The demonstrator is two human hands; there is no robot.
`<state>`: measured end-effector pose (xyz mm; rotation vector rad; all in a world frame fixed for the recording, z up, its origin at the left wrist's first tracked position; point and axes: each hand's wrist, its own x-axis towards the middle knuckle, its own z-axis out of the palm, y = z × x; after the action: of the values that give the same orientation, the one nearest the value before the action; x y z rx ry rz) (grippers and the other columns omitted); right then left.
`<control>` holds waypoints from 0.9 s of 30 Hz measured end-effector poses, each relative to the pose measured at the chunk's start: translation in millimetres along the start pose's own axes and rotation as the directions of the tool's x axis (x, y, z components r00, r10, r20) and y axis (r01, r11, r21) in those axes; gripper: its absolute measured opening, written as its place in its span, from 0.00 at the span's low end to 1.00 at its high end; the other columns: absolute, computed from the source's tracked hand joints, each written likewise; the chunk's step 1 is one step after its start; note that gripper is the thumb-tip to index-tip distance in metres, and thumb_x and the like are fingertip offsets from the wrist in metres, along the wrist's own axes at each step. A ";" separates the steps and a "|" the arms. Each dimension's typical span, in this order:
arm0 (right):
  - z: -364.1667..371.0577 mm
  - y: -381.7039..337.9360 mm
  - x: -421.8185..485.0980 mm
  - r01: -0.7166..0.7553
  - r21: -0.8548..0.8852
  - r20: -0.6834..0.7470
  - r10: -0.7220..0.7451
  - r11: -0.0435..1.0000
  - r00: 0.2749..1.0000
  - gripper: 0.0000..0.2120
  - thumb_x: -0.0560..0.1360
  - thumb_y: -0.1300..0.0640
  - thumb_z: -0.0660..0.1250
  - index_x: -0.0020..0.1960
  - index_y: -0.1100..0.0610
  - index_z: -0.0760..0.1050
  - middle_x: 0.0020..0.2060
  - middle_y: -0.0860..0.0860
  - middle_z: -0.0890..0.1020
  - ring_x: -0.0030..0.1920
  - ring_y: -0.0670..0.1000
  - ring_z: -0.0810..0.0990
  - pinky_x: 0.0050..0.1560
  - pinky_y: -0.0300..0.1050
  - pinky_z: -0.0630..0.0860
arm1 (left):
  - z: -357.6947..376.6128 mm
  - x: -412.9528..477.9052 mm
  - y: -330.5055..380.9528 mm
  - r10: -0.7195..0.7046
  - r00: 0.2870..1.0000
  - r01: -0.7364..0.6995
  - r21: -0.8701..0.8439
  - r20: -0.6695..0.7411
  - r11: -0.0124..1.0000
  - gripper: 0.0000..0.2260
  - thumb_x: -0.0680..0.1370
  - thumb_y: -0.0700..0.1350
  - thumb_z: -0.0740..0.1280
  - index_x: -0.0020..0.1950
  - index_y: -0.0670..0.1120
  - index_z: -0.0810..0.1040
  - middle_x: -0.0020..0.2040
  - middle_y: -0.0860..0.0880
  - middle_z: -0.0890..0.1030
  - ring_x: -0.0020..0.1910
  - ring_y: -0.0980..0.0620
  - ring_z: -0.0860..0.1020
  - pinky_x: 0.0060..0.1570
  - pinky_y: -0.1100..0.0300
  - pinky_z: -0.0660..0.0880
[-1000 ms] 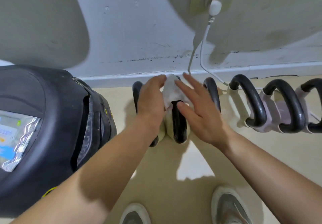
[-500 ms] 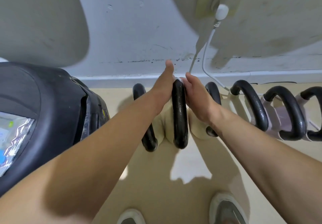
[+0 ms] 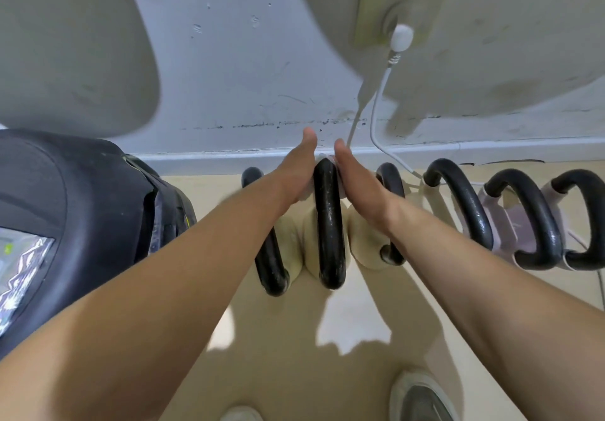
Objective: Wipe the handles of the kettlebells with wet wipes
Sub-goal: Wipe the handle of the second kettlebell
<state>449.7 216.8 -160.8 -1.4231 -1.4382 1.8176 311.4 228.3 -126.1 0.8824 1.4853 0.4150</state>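
Note:
Several kettlebells stand in a row on the floor along the wall. The middle cream kettlebell (image 3: 310, 244) has a black handle (image 3: 329, 224) running away from me. My left hand (image 3: 296, 175) and my right hand (image 3: 355, 181) flank the far end of that handle, thumbs pointing up. Only slivers of the white wet wipe (image 3: 324, 158) show between them, over the handle's far end. Both hands hold the wipe against the handle, and their fingers are hidden behind it.
A black machine (image 3: 65, 208) fills the left side. More cream kettlebells (image 3: 270, 263) sit beside the middle one, and pale purple kettlebells (image 3: 530, 221) line up to the right. A white charger cable (image 3: 379, 106) hangs from a wall socket (image 3: 401, 37). My shoes (image 3: 422, 397) are at the bottom.
A second ago the wipe lay draped over the handle's top under my hands. Both hands have slid it along the handle to the far end and stayed there.

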 end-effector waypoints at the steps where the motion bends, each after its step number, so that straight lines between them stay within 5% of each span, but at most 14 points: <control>1: 4.6 -1.7 -4.8 0.023 0.030 -0.042 -0.022 0.999 0.999 0.29 0.78 0.27 0.44 0.43 0.35 0.81 0.54 0.41 0.83 0.69 0.46 0.74 0.79 0.56 0.56 | -0.6 0.9 0.6 0.020 1.000 -0.020 -0.007 -0.015 1.000 0.37 0.78 0.71 0.48 0.61 0.45 0.82 0.58 0.41 0.83 0.58 0.48 0.79 0.73 0.56 0.59; 2: 9.7 -2.6 -9.6 0.041 0.086 -0.078 -0.035 0.995 0.996 0.30 0.81 0.30 0.43 0.44 0.35 0.83 0.53 0.39 0.84 0.66 0.43 0.76 0.78 0.53 0.60 | -0.6 -0.2 2.2 0.044 0.999 -0.044 -0.003 -0.028 0.999 0.35 0.81 0.68 0.47 0.65 0.40 0.76 0.50 0.44 0.86 0.60 0.46 0.74 0.68 0.58 0.63; 3: 15.0 -3.6 -16.1 0.056 0.162 -0.095 -0.041 0.985 0.995 0.30 0.83 0.34 0.42 0.47 0.35 0.84 0.51 0.39 0.86 0.62 0.40 0.79 0.75 0.49 0.63 | 0.9 0.1 4.6 0.092 0.995 -0.092 0.009 -0.045 0.996 0.36 0.83 0.66 0.46 0.47 0.39 0.81 0.37 0.48 0.84 0.37 0.52 0.78 0.58 0.59 0.66; 4: 19.2 -2.6 -23.3 0.078 0.239 -0.093 -0.057 0.968 0.994 0.30 0.84 0.37 0.42 0.50 0.36 0.84 0.52 0.40 0.86 0.60 0.38 0.80 0.72 0.46 0.65 | 2.8 -0.4 7.7 0.123 0.991 -0.122 0.025 -0.047 0.992 0.31 0.83 0.65 0.45 0.42 0.40 0.71 0.30 0.50 0.78 0.31 0.56 0.65 0.49 0.57 0.69; 6: 24.2 5.4 -31.5 0.131 0.322 -0.105 -0.102 0.938 0.989 0.27 0.86 0.40 0.43 0.58 0.39 0.82 0.55 0.41 0.86 0.61 0.37 0.81 0.69 0.44 0.66 | 4.5 0.5 12.4 0.130 0.989 -0.127 0.047 -0.069 0.991 0.36 0.83 0.65 0.44 0.49 0.38 0.80 0.31 0.51 0.74 0.30 0.53 0.69 0.38 0.57 0.68; 7: 25.7 7.2 -34.7 0.160 0.345 -0.118 -0.127 0.925 0.985 0.25 0.86 0.41 0.43 0.62 0.41 0.79 0.55 0.42 0.86 0.61 0.38 0.80 0.68 0.43 0.66 | 5.2 0.5 12.4 0.141 0.986 -0.136 0.056 -0.086 0.989 0.36 0.82 0.66 0.44 0.54 0.40 0.82 0.34 0.51 0.77 0.33 0.52 0.73 0.39 0.57 0.69; 9: 26.4 6.9 -35.3 0.168 0.363 -0.119 -0.134 0.917 0.984 0.24 0.86 0.41 0.44 0.66 0.45 0.76 0.57 0.42 0.85 0.62 0.38 0.80 0.68 0.42 0.67 | 8.7 -0.4 7.9 0.134 0.980 -0.128 0.053 -0.145 0.990 0.36 0.80 0.69 0.44 0.62 0.46 0.80 0.49 0.48 0.83 0.50 0.49 0.80 0.56 0.52 0.74; 11: 22.8 1.4 -29.3 0.127 0.308 -0.095 -0.102 0.943 0.990 0.28 0.85 0.37 0.46 0.69 0.49 0.77 0.62 0.44 0.83 0.67 0.39 0.77 0.73 0.45 0.64 | 15.8 -8.8 3.3 0.091 0.979 -0.086 0.035 -0.182 0.996 0.35 0.79 0.70 0.45 0.67 0.49 0.78 0.62 0.43 0.81 0.64 0.45 0.77 0.69 0.47 0.68; 14: 12.1 -10.6 -9.9 0.071 0.241 -0.077 -0.054 0.968 0.996 0.35 0.82 0.32 0.46 0.55 0.55 0.83 0.47 0.47 0.86 0.55 0.42 0.81 0.72 0.54 0.66 | 20.3 -25.7 2.6 -0.005 0.986 -0.025 -0.176 -0.169 0.984 0.30 0.82 0.66 0.49 0.54 0.51 0.86 0.58 0.37 0.82 0.64 0.43 0.78 0.71 0.50 0.68; 17: 4.6 -19.9 1.9 0.028 0.239 -0.040 -0.019 0.971 0.999 0.40 0.80 0.28 0.44 0.57 0.59 0.82 0.49 0.55 0.87 0.60 0.51 0.82 0.74 0.59 0.64 | 17.4 -37.0 0.1 -0.061 0.991 0.014 -0.363 -0.119 0.932 0.30 0.83 0.62 0.52 0.66 0.40 0.78 0.54 0.32 0.81 0.60 0.41 0.79 0.62 0.53 0.73; 20: 4.3 -30.3 -3.7 0.037 0.211 -0.083 -0.020 0.977 0.996 0.39 0.82 0.32 0.44 0.57 0.57 0.85 0.51 0.56 0.88 0.62 0.53 0.82 0.71 0.53 0.68 | 11.7 -38.9 -5.8 -0.163 0.985 0.106 -0.533 -0.060 0.840 0.30 0.82 0.62 0.54 0.66 0.38 0.78 0.52 0.38 0.82 0.52 0.41 0.81 0.59 0.50 0.76; 23: 9.0 -29.8 -15.0 0.106 0.256 -0.171 -0.063 0.961 0.983 0.30 0.85 0.41 0.47 0.61 0.60 0.81 0.57 0.54 0.86 0.54 0.50 0.83 0.51 0.43 0.78 | 12.3 -34.6 -9.2 -0.191 0.981 0.166 -0.658 0.034 0.735 0.32 0.83 0.63 0.51 0.65 0.37 0.77 0.60 0.37 0.81 0.57 0.40 0.79 0.64 0.45 0.75; 25: 16.8 -23.8 -26.6 0.143 0.291 -0.227 -0.077 0.946 0.971 0.23 0.85 0.48 0.51 0.62 0.60 0.80 0.57 0.52 0.86 0.51 0.46 0.84 0.44 0.40 0.79 | 17.7 -30.9 -7.8 -0.189 0.981 0.166 -0.659 0.037 0.734 0.32 0.83 0.62 0.49 0.57 0.37 0.79 0.55 0.37 0.82 0.53 0.40 0.81 0.49 0.46 0.82; 27: 23.1 -14.2 -36.1 0.213 0.287 -0.281 -0.131 0.934 0.951 0.19 0.84 0.53 0.55 0.60 0.58 0.82 0.51 0.47 0.87 0.50 0.42 0.85 0.49 0.40 0.79 | 22.0 -26.4 -5.5 -0.187 0.981 0.172 -0.627 0.042 0.760 0.28 0.84 0.61 0.49 0.51 0.40 0.78 0.45 0.41 0.79 0.43 0.44 0.78 0.30 0.53 0.81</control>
<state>439.7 182.5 -133.2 -1.2707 -1.0532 1.5966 328.6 200.1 -115.2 0.1919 1.3043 0.7269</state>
